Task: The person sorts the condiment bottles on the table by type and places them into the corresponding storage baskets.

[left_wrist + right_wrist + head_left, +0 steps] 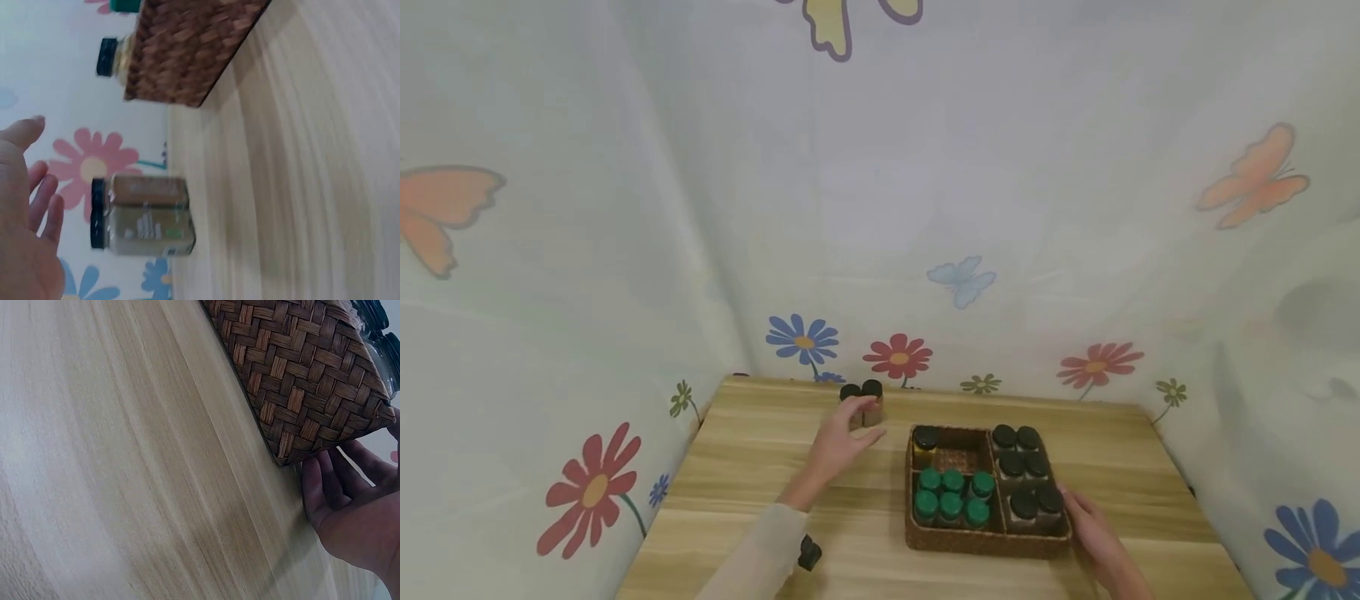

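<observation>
Two spice jars with black lids [872, 388] stand at the back of the table. My left hand [838, 446] is right by them, thumb and fingers spread apart. In the left wrist view these jars [150, 230] show pale brown contents, and the left hand [25, 206] is beside their lids, holding nothing. A brown woven basket [985, 544] sits at the right. My right hand [1097, 533] is against the basket's right side. In the right wrist view, its fingers [331, 478] rest loosely bent at the lower corner of the woven wall [306, 387].
Inside the basket, several green-lidded jars [951, 504] fill the front left compartment. One black-lidded jar [925, 446] stands in the back left compartment, and several more black-lidded jars [1022, 464] fill the right one. A small black object [808, 552] lies by the left sleeve.
</observation>
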`<move>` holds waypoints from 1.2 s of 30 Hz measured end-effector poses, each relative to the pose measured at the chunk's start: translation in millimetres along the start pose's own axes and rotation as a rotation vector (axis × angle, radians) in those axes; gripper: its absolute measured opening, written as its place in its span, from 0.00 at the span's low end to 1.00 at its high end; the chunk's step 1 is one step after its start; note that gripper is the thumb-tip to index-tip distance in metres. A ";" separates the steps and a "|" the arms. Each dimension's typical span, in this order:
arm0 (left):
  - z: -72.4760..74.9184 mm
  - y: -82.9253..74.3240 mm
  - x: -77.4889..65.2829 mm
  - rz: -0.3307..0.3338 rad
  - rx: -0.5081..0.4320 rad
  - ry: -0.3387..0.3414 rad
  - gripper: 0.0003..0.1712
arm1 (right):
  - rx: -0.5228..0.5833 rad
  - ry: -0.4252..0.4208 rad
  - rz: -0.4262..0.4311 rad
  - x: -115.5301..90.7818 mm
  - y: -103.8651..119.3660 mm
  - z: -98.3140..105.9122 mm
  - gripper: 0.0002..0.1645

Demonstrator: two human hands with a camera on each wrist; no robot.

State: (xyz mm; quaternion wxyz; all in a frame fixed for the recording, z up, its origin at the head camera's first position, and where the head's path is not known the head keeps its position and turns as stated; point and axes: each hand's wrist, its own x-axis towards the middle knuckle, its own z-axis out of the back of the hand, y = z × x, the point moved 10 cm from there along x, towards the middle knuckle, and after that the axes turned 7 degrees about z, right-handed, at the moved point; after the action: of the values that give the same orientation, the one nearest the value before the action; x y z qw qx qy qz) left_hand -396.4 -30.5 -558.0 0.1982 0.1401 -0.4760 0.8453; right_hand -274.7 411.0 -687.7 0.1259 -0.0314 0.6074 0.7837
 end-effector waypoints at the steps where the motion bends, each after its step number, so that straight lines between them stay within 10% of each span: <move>1: 8.1 -0.5 0.6 -0.013 0.008 -0.037 0.31 | 0.009 0.004 0.004 0.8 0.6 0.1 0.53; 8: 55.1 11.7 -1.2 -0.007 0.035 -0.232 0.39 | -0.011 0.014 0.005 -0.6 -4.1 2.7 0.58; 18: 74.1 58.8 -5.0 0.244 0.046 -0.239 0.53 | -0.021 0.002 -0.017 -2.0 -4.1 2.9 0.59; 36: 21.2 98.1 9.5 0.390 -0.016 -0.068 0.53 | -0.031 0.021 -0.024 -3.9 -1.4 2.5 0.57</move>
State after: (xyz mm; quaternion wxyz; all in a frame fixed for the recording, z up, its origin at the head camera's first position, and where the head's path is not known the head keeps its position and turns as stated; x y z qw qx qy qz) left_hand -449.8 -92.8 -616.7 0.0155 0.0722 -0.5072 0.8587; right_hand -270.4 413.1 -687.6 0.1284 -0.0491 0.5962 0.7910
